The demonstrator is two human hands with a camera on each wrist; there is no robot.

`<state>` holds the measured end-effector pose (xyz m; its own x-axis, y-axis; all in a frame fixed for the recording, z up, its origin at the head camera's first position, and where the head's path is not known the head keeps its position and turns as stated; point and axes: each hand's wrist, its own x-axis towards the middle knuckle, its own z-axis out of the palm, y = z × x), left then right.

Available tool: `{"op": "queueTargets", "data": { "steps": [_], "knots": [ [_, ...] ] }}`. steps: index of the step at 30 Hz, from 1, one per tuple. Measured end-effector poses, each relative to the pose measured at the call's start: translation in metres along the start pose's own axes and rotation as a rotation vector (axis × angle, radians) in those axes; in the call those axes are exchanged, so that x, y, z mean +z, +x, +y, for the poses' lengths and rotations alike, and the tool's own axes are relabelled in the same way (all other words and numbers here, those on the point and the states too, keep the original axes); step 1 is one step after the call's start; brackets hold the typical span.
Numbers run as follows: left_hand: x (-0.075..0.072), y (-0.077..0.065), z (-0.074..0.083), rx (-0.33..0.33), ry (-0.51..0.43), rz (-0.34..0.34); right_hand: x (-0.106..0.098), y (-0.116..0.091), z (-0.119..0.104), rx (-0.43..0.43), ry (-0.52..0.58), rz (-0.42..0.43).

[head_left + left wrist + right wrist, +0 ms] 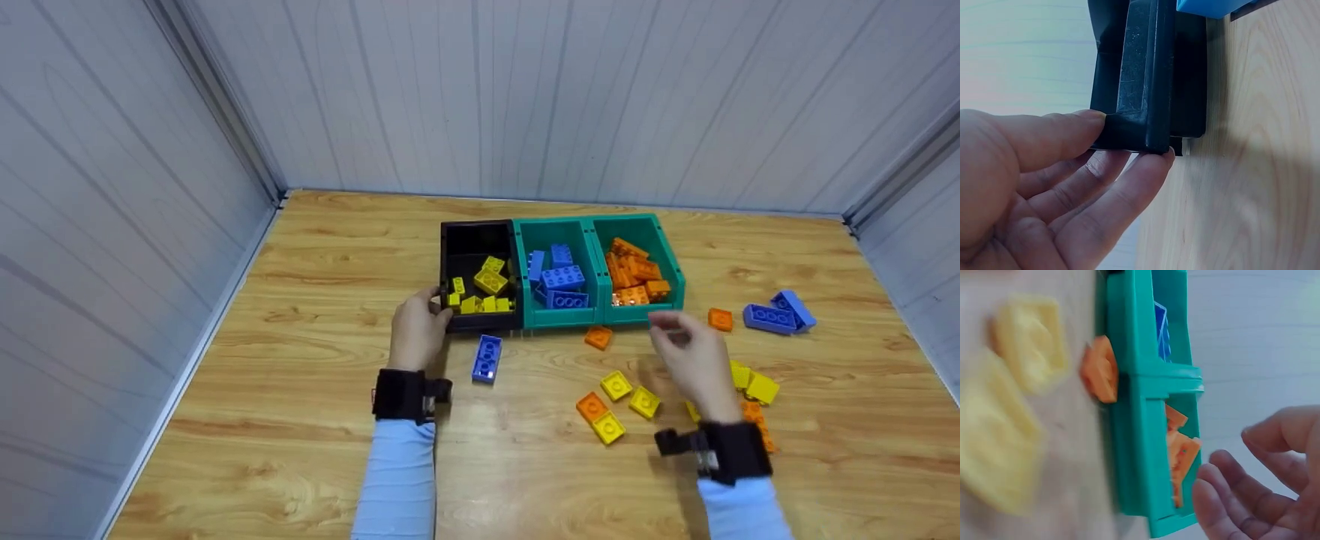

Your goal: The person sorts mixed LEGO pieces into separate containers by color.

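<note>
My left hand (pixel 417 330) grips the front left corner of a black bin (pixel 1134 129), thumb on one side and fingertips on the other. Yellow bricks (pixel 491 282) lie inside that bin. My right hand (pixel 694 360) hovers in front of a green bin (pixel 671 262) of orange bricks (pixel 634 270). In the right wrist view its thumb and fingers (pixel 1252 486) are bent apart with nothing between them. Joined between these two bins is another green bin (pixel 559 319), which holds blue bricks (pixel 562 277).
A blue brick (pixel 487 358) lies before the black bin. Loose yellow bricks (pixel 616 385) and orange bricks (pixel 598 337) are scattered on the wooden table (pixel 525 480). Farther right sit two blue bricks (pixel 770 319) and a small orange brick (pixel 720 319). White panels (pixel 525 97) enclose the table.
</note>
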<state>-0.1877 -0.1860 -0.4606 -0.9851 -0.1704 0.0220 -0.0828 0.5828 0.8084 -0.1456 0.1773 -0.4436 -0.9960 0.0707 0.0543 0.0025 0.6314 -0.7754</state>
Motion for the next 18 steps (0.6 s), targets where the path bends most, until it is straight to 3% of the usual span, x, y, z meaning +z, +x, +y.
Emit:
{"op": "queueTargets", "data": {
  "steps": [3, 7, 11, 18],
  "knots": [
    [0.000, 0.001, 0.000, 0.002, -0.003, -0.002, 0.012, -0.018, 0.006, 0.015, 0.006, -0.058],
    [-0.001, 0.000, 0.000, -0.011, -0.006, 0.001, 0.026, -0.031, 0.007, -0.071, -0.075, -0.131],
    [-0.001, -0.001, 0.000, -0.016, -0.001, -0.005, 0.036, -0.035, 0.003, -0.148, -0.188, -0.186],
    [-0.001, -0.002, 0.001, -0.025, 0.003, -0.015, 0.042, -0.037, 0.001, -0.186, -0.293, -0.202]
  ]
}}
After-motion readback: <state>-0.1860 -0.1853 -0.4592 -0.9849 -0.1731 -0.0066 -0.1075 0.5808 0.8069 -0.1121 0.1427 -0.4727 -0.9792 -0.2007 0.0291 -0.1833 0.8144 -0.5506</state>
